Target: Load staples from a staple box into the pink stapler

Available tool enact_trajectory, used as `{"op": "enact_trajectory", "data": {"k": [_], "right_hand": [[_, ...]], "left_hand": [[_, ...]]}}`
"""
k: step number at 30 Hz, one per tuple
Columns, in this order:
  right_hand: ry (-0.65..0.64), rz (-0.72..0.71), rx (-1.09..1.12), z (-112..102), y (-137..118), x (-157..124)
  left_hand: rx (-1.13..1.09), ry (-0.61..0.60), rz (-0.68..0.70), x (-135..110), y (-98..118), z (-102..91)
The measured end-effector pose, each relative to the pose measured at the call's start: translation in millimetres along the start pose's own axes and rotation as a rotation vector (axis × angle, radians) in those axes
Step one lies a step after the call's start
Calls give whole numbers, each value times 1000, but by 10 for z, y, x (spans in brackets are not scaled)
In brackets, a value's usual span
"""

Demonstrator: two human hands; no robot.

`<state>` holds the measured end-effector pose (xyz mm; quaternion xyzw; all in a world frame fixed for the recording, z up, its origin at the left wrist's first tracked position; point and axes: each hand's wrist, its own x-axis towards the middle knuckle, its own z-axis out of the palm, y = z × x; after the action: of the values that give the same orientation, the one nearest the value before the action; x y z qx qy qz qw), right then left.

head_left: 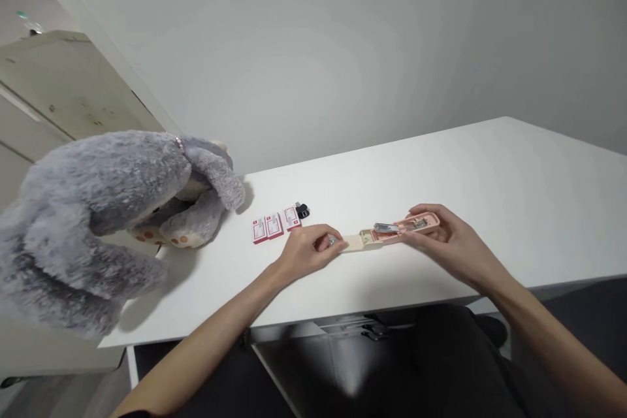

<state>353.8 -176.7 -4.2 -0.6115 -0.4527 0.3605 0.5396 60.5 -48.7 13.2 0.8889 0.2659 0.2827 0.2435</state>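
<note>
A stapler (392, 234) lies opened out flat over the white table, its pink body to the right and its cream part to the left. My left hand (308, 249) is closed, its thumb and fingers pinching the cream end; a small shiny bit shows by the fingertips, too small to name. Around the pink end my right hand (448, 241) is closed, thumb on the near side and fingers on the far side. A metal strip stands slightly raised inside the pink body. Just beyond my left hand lie small red-and-white boxes (273, 225) and a small black object (302, 211).
A large grey-purple plush toy (112, 176) sits at the table's left end. Behind the white table (490, 176) rises a pale wall (343, 46). A beige cabinet (73, 78) stands at far left. Below the front edge are dark-clothed legs.
</note>
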Motion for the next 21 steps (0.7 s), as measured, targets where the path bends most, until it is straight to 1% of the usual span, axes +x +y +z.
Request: {"op": "enact_trajectory", "data": {"k": [2, 4, 6, 8, 11, 16, 18, 21], "right_hand": [[1, -8, 25, 13, 38, 15], [-11, -33, 53, 25, 77, 27], [-26, -63, 70, 36, 109, 38], [-30, -84, 57, 44, 135, 52], [-16, -117, -12, 50, 164, 75], [25, -197, -167, 57, 188, 87], [39, -254, -214, 72, 196, 90], [40, -310, -257, 101, 227, 110]], "left_hand": [[129, 145, 55, 2, -46, -51], [285, 276, 81, 1, -125, -158], [444, 309, 50, -21, -225, -298], [567, 307, -21, -64, -325, -432], [647, 226, -81, -134, -427, -550], [651, 119, -139, -202, -441, -568], [632, 120, -141, -248, -419, -566], [588, 156, -115, -354, -362, -565]]}}
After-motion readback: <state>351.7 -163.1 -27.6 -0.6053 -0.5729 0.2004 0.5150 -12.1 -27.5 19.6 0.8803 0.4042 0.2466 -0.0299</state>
